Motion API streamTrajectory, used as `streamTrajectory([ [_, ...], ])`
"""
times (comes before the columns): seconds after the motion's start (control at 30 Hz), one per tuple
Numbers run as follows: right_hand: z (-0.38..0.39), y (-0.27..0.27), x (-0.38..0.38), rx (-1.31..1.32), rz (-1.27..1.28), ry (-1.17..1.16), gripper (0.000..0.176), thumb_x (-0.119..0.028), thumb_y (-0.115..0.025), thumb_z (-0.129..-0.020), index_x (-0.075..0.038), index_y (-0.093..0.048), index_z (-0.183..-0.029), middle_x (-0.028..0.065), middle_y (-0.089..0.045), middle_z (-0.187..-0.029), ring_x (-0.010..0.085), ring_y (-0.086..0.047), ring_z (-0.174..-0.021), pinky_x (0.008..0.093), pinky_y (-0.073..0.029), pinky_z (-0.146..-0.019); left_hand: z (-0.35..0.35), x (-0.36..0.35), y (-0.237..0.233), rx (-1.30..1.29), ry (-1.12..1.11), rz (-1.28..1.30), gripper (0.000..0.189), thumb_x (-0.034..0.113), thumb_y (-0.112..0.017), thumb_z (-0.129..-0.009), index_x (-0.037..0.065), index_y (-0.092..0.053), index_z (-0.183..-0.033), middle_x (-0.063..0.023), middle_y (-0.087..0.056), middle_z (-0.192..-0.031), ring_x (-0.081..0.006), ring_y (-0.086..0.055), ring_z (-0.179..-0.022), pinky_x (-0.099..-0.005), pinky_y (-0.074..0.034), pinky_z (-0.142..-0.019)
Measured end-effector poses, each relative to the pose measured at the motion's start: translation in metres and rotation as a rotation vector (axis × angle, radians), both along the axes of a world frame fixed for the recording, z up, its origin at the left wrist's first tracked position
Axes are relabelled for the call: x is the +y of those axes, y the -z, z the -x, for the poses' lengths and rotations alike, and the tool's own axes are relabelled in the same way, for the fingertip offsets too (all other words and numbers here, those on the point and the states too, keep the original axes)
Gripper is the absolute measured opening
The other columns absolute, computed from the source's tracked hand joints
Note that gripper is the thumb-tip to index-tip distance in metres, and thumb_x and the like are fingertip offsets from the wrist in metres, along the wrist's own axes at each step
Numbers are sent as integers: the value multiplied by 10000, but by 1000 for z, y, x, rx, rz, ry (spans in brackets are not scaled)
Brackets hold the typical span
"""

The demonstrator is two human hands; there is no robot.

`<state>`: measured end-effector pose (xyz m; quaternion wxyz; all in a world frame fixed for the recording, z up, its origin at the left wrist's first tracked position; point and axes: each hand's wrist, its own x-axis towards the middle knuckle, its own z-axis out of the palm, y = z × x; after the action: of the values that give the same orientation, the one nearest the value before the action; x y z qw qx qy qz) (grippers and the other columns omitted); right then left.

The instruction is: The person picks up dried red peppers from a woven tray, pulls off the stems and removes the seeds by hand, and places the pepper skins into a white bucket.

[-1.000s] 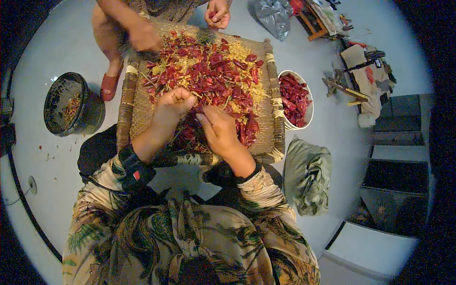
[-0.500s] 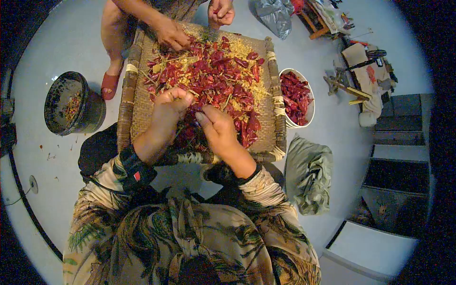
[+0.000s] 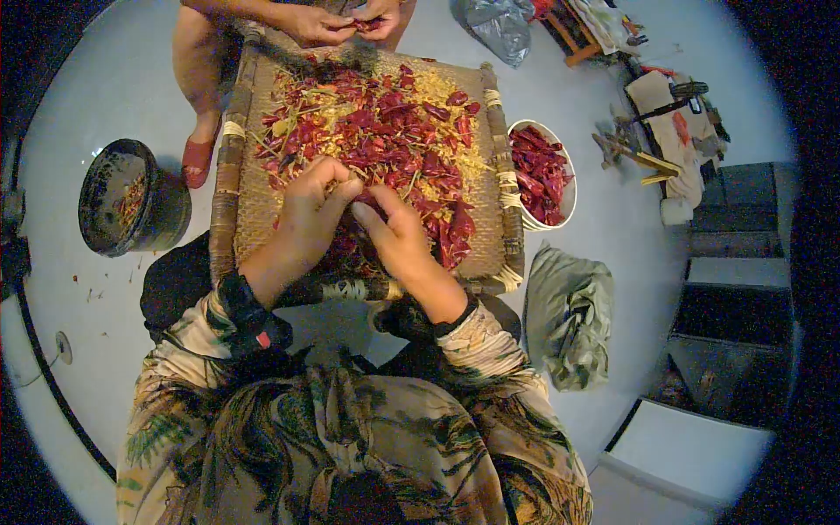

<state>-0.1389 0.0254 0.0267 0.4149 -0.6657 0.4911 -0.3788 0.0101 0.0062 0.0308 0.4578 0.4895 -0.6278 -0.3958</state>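
Note:
Over the near half of a woven tray [image 3: 241, 184], my two hands meet at a dark red dried chili pepper [image 3: 367, 202]. My right hand [image 3: 398, 232] grips it between thumb and fingers. Closed in a pinch, my left hand [image 3: 306, 206] is at the pepper's upper left end; its fingertips partly hide that end. Beneath and beyond them lies a heap of dried red chilies [image 3: 394, 114], mixed with thin stems and loose yellow seeds [image 3: 429, 87]. My wrists and forearms cover part of the tray's near edge.
Across the tray, another person's hands [image 3: 337, 26] hold a red chili. A white bucket [image 3: 570, 188] of chilies stands right, a black bucket [image 3: 179, 210] with scraps left. A grey-green sack [image 3: 569, 315] lies on the floor; a grey plastic bag [image 3: 499, 31] sits at the back.
My left hand has come in against the pepper beside my right hand. The other person's hand has left the heap, and both their hands now meet above the tray's far edge.

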Motion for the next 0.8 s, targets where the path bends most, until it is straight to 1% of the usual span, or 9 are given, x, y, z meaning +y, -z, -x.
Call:
streamTrajectory([
  [0.03, 2, -1, 0, 20, -58, -22, 259, -147, -540, -882, 9, -562, -1086, 174, -625, -993, 254, -601, -957, 346, -450, -835, -1, 0, -1, -4, 14, 21, 86, 76, -584, -833, 10, -531, -818, -101, -538, -796, -174, -533, -751, -301, -428, -694],
  [0.13, 1, -2, -1, -14, -115, -43, 257, -143, -527, -884, 18, -559, -1083, 185, -621, -998, 271, -604, -953, 343, -453, -828, -1, 0, 0, 39, 27, 168, 84, 78, -579, -841, 12, -533, -819, -97, -549, -777, -172, -537, -735, -292, -430, -679],
  [0.3, 1, -7, 0, -34, -104, -97, 254, -128, -504, -888, 29, -554, -1081, 199, -615, -998, 299, -603, -955, 357, -453, -825, 2, 5, 0, 178, -1, 18, 104, 103, -556, -876, 34, -538, -801, -25, -522, -698, -138, -512, -644, -251, -415, -603],
  [0.4, -2, -13, 1, 37, 120, -93, 145, -134, -510, -889, 11, -502, -875, 136, -493, -769, 253, -507, -706, 351, -395, -635, -2, 3, 2, 407, 57, -309, 124, 132, -555, -885, 70, -534, -780, 31, -469, -634, -86, -431, -534, -217, -345, -498],
  [0.47, -5, -12, 0, 66, 242, -82, 180, -130, -519, -884, 1, -476, -769, 117, -430, -657, 253, -458, -584, 355, -366, -542, -3, 4, -1, 614, 81, -516, 133, 150, -558, -885, 90, -529, -770, 57, -428, -597, -57, -364, -479, -201, -286, -447],
  [0.53, -5, -6, 0, 89, 296, -78, 171, -118, -528, -874, 4, -476, -766, 138, -429, -660, 296, -457, -589, 371, -367, -545, -1, 6, -5, 847, 66, -639, 141, 169, -562, -882, 104, -522, -763, 74, -390, -563, -36, -296, -444, -191, -226, -418],
  [0.63, -2, 1, 0, 122, 334, -93, 160, -106, -541, -862, 7, -479, -767, 144, -438, -665, 321, -459, -594, 380, -371, -548, -8, -2, 18, 1011, 225, -761, 131, 171, -561, -884, 99, -521, -782, 81, -369, -553, -32, -298, -448, -190, -238, -420],
  [0.73, 5, -5, 4, 271, 335, -161, 182, -132, -524, -863, 34, -556, -932, 217, -571, -849, 397, -566, -805, 422, -459, -707, -22, -6, 28, 1102, 241, -647, 113, 154, -522, -905, 70, -515, -829, 33, -455, -622, -30, -302, -458, -187, -257, -434],
  [0.8, 10, -7, 4, 218, 279, -149, 136, -113, -532, -866, 22, -544, -874, 166, -525, -759, 313, -533, -692, 371, -423, -627, -46, -25, 25, 1216, 287, -635, 82, 150, -509, -905, 74, -514, -874, 48, -448, -662, -43, -341, -496, -190, -291, -465],
])
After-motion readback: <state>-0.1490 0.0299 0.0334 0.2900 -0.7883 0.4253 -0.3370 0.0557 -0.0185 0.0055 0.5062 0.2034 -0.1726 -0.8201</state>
